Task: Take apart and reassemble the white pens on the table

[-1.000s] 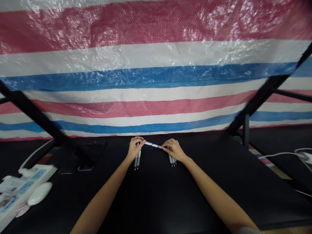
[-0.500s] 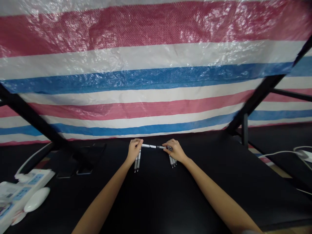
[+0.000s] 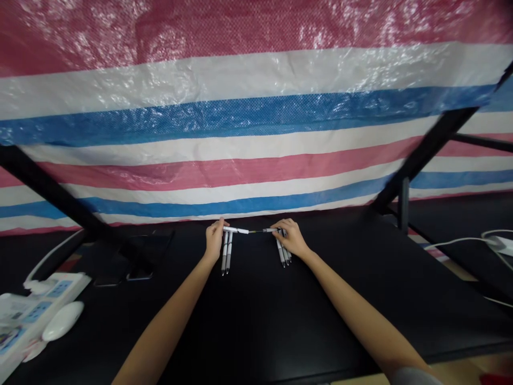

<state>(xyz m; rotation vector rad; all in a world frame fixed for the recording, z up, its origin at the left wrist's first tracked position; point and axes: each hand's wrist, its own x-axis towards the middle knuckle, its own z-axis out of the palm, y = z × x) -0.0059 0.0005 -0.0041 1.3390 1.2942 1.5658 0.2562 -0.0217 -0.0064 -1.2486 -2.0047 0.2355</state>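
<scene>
My left hand [image 3: 215,239] is closed on the left end of a white pen barrel [image 3: 237,230], which lies crosswise. My right hand [image 3: 292,238] pinches a short grey pen grip [image 3: 269,230] in line with the barrel. A thin refill [image 3: 255,231] bridges the gap between these two parts. Below the barrel, beside my left hand, two white-and-grey pens [image 3: 226,256] lie side by side with their tips toward me. Several similar pens [image 3: 284,255] lie under and beside my right hand, their upper ends partly hidden by the fingers.
The black table [image 3: 256,321] backs onto a striped plastic sheet [image 3: 240,144]. Slanting black metal legs [image 3: 425,155] stand on both sides. At left are a white power strip [image 3: 44,307], a white mouse [image 3: 63,321] and dark phone-like slabs [image 3: 139,271]. White cables [image 3: 452,245] run at right.
The white barrel and the grey grip are farther apart, and the thin refill now shows between them. My left hand has shifted slightly left. The camera view has tilted a little downward.
</scene>
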